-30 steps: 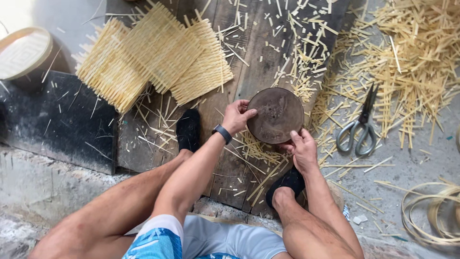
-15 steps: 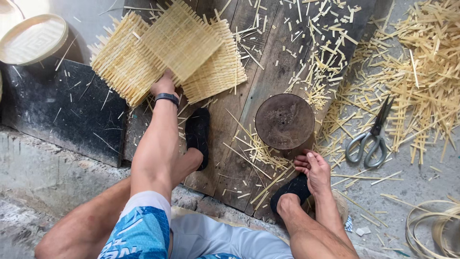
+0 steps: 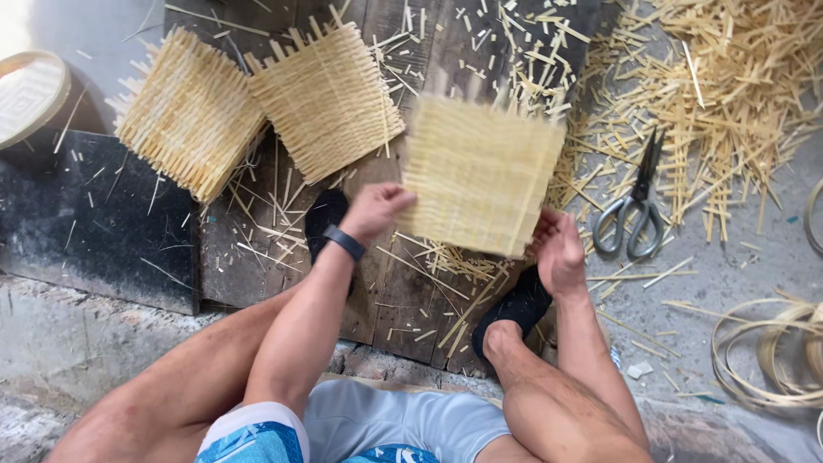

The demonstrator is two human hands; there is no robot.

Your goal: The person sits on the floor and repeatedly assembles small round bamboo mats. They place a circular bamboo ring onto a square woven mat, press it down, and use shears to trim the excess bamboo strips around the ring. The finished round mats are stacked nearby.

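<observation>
At far left, partly cut by the frame edge: one round woven tray [image 3: 30, 94], pale, lying on a dark slab [image 3: 94, 223].

Beside it, on the dark wooden boards [image 3: 257, 257]: two square woven bamboo mats, loose strip ends projecting on all sides. First mat [image 3: 190, 111] lies tilted, overlapping slab and boards. Second mat [image 3: 326, 99] lies just right of it, their edges touching or overlapping.

Centre: left hand [image 3: 377, 210], black band at the wrist, fingers closed on the lower left edge of a third woven mat [image 3: 480, 176]. Mat is held above the boards, blurred, roughly level with the knees' gap. Two black shoes, one [image 3: 324, 219] below the left hand, one [image 3: 514, 307] below the right hand, rest on the boards.

Right of centre: right hand [image 3: 559, 253], fingers gripping the lower right corner of the same mat. Both hands therefore grasp the one mat between them.

Further right, on the grey floor [image 3: 729, 257]: grey-handled scissors [image 3: 636, 206], blades pointing away, lying near the right hand but apart from it. Around and beyond them: dense scatter of cut bamboo strips [image 3: 729, 94].

At far right edge: coiled bamboo hoops [image 3: 771, 351], stacked loosely on the floor.
</observation>
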